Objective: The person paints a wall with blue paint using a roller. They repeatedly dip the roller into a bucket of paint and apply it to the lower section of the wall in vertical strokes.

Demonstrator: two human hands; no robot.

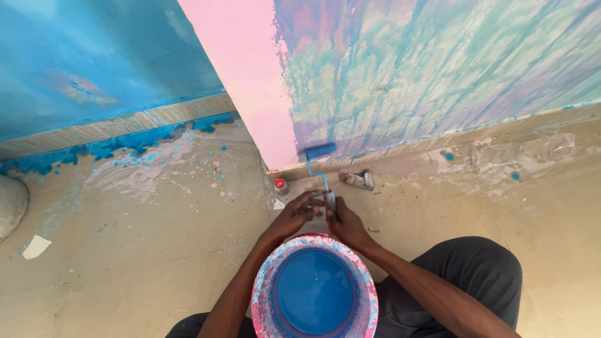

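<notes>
Wall (438, 69) fills 12 to 2 o'clock: mottled blue, lilac and pale green, with a solid pink strip (241, 75) at its corner edge. Second wall (94, 56) at 10 o'clock, plain blue, striped skirting band under it. Concrete floor (144, 250) takes the rest, blue paint spill along the skirting at 9 to 10, pink and blue specks near it.

Person crouched at 6 o'clock, dark trousers, knee (476, 263) at 4. Paint bucket (315, 291) dead centre at 6, full of blue paint, rim crusted pink and blue.

Both hands are together just past the bucket's far rim. Left hand (295, 216) and right hand (345, 224) are each wrapped around the handle of a small paint roller (320, 151). Roller stands at 12 from the hands, blue frame, blue sleeve touching the wall low down, beside the pink strip's bottom edge.

Small stuff: grey lump (358, 179) on the floor at the wall base, at 1 o'clock from the hands. Small red-capped object (280, 185) at 11 from the hands. White scrap (35, 246) at 8 o'clock far out; grey rounded object (11, 205) cut by the frame edge at 9.
</notes>
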